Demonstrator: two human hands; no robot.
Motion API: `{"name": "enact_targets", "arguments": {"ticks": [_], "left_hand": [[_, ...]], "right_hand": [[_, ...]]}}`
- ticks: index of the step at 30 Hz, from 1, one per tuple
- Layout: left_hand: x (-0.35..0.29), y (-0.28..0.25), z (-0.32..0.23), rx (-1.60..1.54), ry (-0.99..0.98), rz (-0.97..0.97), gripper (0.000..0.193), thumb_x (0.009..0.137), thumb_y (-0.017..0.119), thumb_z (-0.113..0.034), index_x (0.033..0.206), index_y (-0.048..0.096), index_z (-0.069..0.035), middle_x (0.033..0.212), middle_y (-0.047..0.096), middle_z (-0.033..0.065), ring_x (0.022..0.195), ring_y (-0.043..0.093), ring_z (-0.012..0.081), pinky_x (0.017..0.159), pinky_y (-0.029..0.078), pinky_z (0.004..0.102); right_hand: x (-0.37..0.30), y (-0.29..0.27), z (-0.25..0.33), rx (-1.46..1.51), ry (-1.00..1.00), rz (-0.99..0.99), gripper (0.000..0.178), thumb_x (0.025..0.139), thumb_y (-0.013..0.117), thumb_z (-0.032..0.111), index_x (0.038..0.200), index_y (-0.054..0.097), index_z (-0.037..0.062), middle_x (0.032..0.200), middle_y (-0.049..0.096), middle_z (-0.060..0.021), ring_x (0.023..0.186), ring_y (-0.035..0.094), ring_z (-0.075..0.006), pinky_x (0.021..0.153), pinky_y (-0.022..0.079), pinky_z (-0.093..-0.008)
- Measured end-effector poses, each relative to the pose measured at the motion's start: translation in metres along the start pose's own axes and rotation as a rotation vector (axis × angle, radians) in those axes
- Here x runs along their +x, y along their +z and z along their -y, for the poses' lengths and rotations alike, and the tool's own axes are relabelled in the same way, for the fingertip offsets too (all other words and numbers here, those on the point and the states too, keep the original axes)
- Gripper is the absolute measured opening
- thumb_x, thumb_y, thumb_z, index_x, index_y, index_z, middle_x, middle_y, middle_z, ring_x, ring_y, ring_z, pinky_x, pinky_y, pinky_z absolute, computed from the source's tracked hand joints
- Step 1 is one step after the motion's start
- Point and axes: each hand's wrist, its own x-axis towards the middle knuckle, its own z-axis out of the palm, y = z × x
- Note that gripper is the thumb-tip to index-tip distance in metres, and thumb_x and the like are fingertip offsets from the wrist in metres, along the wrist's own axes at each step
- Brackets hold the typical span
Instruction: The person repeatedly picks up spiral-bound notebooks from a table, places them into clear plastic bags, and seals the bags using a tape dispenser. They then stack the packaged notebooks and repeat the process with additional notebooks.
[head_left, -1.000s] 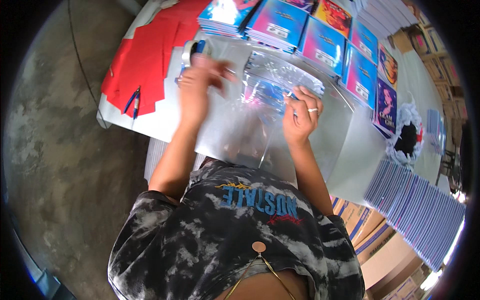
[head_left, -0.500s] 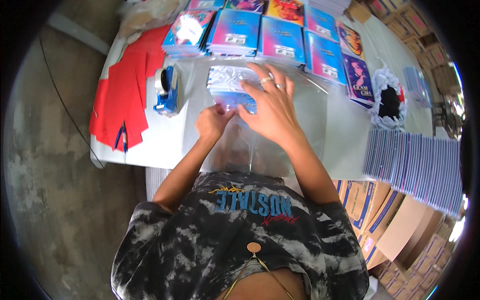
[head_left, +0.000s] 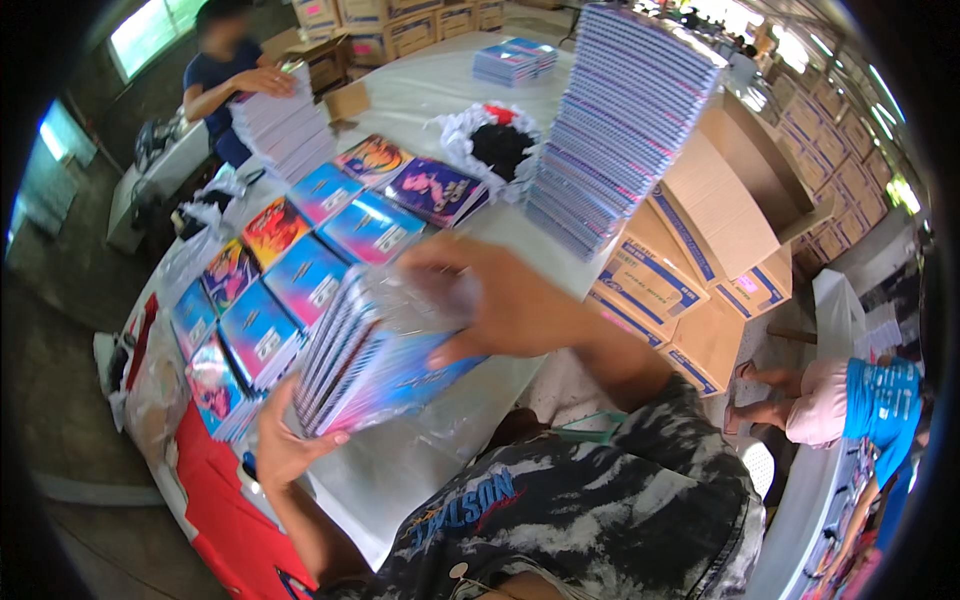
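Note:
A bundle of blue and pink spiral notebooks (head_left: 400,370), in clear plastic wrap, is held tilted above the white table (head_left: 385,470). My left hand (head_left: 284,440) grips its lower left end, thumb along the near edge and fingers by the spiral spines. My right hand (head_left: 515,295) curls over its upper right side, fingers on the loose plastic and thumb on the front cover. Just beyond the bundle stand several short notebook stacks (head_left: 262,335) in rows, blue-pink, orange and dark covers showing.
A tall notebook stack (head_left: 620,130) rises at the table's right edge, near open cardboard boxes (head_left: 655,265). White crumpled plastic with black contents (head_left: 500,150) sits beside it. Red sheets (head_left: 225,500) lie at left. A person (head_left: 225,95) handles a pile at the far left; another person (head_left: 880,410) is at right.
The wrapped notebook bundle has come up off the table into both hands and turned so its spines face left. My view has swung right, bringing other people into sight.

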Motion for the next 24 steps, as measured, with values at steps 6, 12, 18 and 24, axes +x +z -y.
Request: {"name": "enact_targets", "arguments": {"ticks": [6,12,18,24], "left_hand": [[0.204,0.022,-0.163,0.377,0.898,-0.235,0.073,0.058,0.080,-0.035,0.117,0.054,0.000,0.109,0.061,0.0145,0.101,0.058,0.0288,0.089,0.043,0.0357],[0.407,0.119,-0.315,0.162,1.320,-0.388,0.062,0.058,0.080,-0.009,0.113,0.052,-0.004,0.108,0.057,0.0119,0.100,0.055,0.0247,0.089,0.042,0.0326],[0.505,0.218,-0.260,0.001,1.143,-0.081,0.069,0.071,0.073,-0.042,0.125,0.047,-0.009,0.130,0.044,0.0143,0.120,0.043,0.0298,0.099,0.036,0.0402],[0.498,0.248,-0.260,-0.264,1.045,-0.156,0.052,0.079,0.070,-0.024,0.121,0.046,-0.007,0.113,0.048,0.0067,0.103,0.050,0.0172,0.092,0.040,0.0305]], "right_hand": [[-0.051,-0.182,0.032,-0.691,-0.384,-0.644,0.073,0.053,0.079,0.005,0.120,0.050,0.0041,0.114,0.055,-0.0090,0.106,0.052,-0.0220,0.091,0.040,-0.0328],[-0.031,-0.373,0.017,-0.874,-0.337,-0.986,0.063,0.066,0.063,-0.002,0.125,0.041,-0.0002,0.118,0.049,-0.0127,0.110,0.047,-0.0229,0.096,0.038,-0.0351],[-0.060,-0.410,-0.076,-0.643,-0.361,-0.720,0.058,0.066,0.065,0.011,0.122,0.050,0.0093,0.122,0.047,-0.0070,0.113,0.045,-0.0228,0.092,0.038,-0.0394],[-0.031,-0.383,-0.091,-1.039,-0.528,-0.975,0.079,0.050,0.084,0.033,0.118,0.049,0.0099,0.115,0.046,-0.0117,0.109,0.042,-0.0308,0.094,0.033,-0.0389]]}}
